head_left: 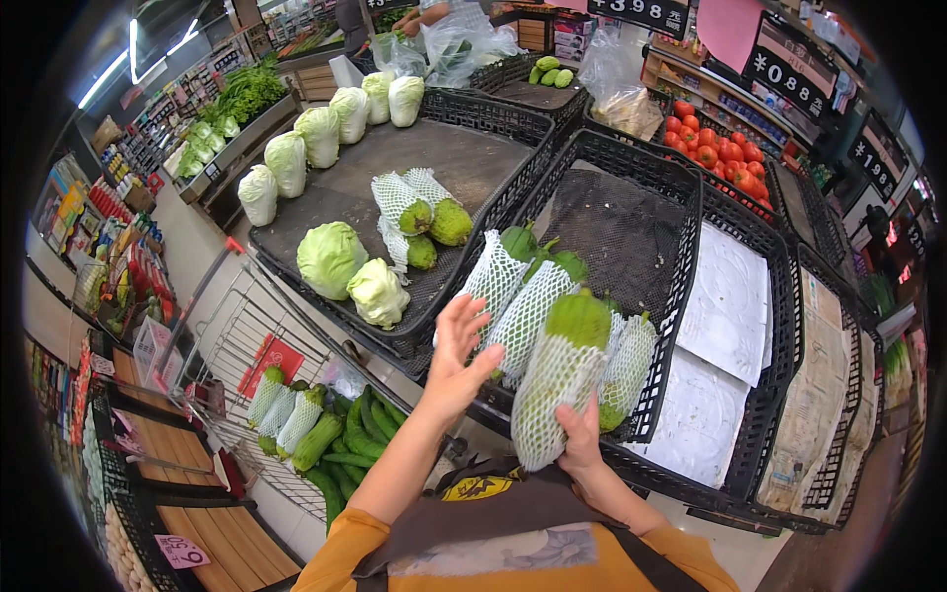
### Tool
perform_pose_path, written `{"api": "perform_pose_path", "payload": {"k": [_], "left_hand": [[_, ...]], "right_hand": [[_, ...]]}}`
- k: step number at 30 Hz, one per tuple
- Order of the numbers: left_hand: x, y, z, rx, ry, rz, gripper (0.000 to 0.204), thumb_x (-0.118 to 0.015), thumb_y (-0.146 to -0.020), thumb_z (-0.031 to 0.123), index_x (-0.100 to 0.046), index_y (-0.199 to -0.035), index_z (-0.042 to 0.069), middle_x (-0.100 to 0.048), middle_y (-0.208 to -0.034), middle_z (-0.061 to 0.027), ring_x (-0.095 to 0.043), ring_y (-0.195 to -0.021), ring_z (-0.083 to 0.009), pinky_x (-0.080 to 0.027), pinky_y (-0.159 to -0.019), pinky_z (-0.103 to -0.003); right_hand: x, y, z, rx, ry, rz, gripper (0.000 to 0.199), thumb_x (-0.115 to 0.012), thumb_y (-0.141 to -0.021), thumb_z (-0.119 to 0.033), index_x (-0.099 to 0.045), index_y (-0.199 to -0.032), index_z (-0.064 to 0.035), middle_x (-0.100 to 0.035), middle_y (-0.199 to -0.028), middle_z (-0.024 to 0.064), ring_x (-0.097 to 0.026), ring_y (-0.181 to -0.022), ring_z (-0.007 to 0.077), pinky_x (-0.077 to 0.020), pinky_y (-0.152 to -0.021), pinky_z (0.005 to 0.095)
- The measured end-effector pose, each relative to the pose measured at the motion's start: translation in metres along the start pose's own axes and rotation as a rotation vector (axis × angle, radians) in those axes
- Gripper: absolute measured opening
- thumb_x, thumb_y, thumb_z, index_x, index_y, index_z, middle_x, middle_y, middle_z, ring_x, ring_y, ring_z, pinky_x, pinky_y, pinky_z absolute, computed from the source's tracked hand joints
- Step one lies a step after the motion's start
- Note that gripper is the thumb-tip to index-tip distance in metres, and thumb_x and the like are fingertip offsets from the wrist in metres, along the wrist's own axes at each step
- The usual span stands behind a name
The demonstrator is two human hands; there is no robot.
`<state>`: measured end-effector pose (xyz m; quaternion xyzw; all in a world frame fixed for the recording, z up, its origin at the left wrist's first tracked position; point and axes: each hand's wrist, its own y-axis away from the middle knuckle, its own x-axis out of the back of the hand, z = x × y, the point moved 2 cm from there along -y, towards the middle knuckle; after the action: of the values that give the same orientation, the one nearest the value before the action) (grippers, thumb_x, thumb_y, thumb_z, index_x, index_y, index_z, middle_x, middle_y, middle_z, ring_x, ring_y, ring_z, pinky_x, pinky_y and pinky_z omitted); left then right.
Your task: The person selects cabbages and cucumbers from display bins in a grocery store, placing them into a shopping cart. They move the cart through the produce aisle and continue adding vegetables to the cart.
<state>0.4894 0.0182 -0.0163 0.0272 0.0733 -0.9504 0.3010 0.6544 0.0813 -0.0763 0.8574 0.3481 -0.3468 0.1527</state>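
Observation:
My right hand (580, 439) is wrapped round the lower end of a large green gourd (560, 380) in a white foam net sleeve, raised at the front edge of a black crate (681, 296). The gourd's bare green top points away from me. To its left, my left hand (460, 347) is open with its fingers spread, holding nothing. Beneath and beyond that hand, netted gourds (533, 301) lie in the crate's near end. Another netted gourd (629, 365) rests right of the held one.
A wide black bin (454, 143) at left carries cabbages (335, 259) and several netted gourds (434, 212). A shopping cart (232, 335) with netted gourds and long green vegetables (370, 434) stands left of me. Tomatoes (715, 148) fill a crate at the far right. White sheets (715, 296) line the neighbouring crate.

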Motion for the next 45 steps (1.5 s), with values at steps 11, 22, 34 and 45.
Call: {"api": "perform_pose_path", "payload": {"k": [11,22,34,45], "left_hand": [[0.067,0.053,-0.051,0.102,0.013,0.148,0.052,-0.063,-0.079,0.009,-0.037,-0.124,0.005,-0.039,-0.128,-0.0071,-0.048,-0.109,-0.0179,-0.039,-0.088,-0.03],[0.242,0.153,-0.116,0.224,-0.522,0.639,0.035,-0.067,-0.075,0.016,-0.052,-0.104,0.006,-0.053,-0.103,-0.0095,-0.056,-0.093,-0.0198,-0.044,-0.08,-0.032],[0.484,0.242,-0.19,0.828,-1.26,0.736,0.054,-0.069,-0.069,0.037,-0.049,-0.11,0.008,-0.049,-0.112,-0.0097,-0.044,-0.107,-0.0265,-0.032,-0.09,-0.044],[0.497,0.189,-0.232,0.876,-1.545,0.214,0.074,-0.068,-0.068,0.047,-0.038,-0.121,0.005,-0.048,-0.108,-0.0133,-0.044,-0.102,-0.0267,-0.032,-0.087,-0.042]], "right_hand": [[0.04,-0.053,-0.007,0.284,1.551,0.239,0.072,-0.061,-0.078,-0.025,-0.025,-0.134,0.0018,-0.032,-0.13,0.0256,-0.029,-0.122,0.0388,-0.0205,-0.103,0.0439],[0.002,-0.047,-0.023,0.727,1.524,0.282,0.047,-0.053,-0.087,-0.012,-0.036,-0.13,-0.0036,-0.038,-0.133,0.0104,-0.038,-0.12,0.0233,-0.0323,-0.092,0.0345],[-0.174,-0.059,0.123,0.469,1.236,-0.415,0.019,-0.049,-0.082,0.001,-0.048,-0.101,0.0014,-0.048,-0.108,0.0169,-0.046,-0.102,0.0263,-0.0349,-0.091,0.0359],[-0.216,-0.046,0.172,0.294,1.223,-0.459,0.008,-0.05,-0.078,0.005,-0.054,-0.084,0.0024,-0.057,-0.075,0.0131,-0.054,-0.068,0.0215,-0.0444,-0.064,0.0288]]}}
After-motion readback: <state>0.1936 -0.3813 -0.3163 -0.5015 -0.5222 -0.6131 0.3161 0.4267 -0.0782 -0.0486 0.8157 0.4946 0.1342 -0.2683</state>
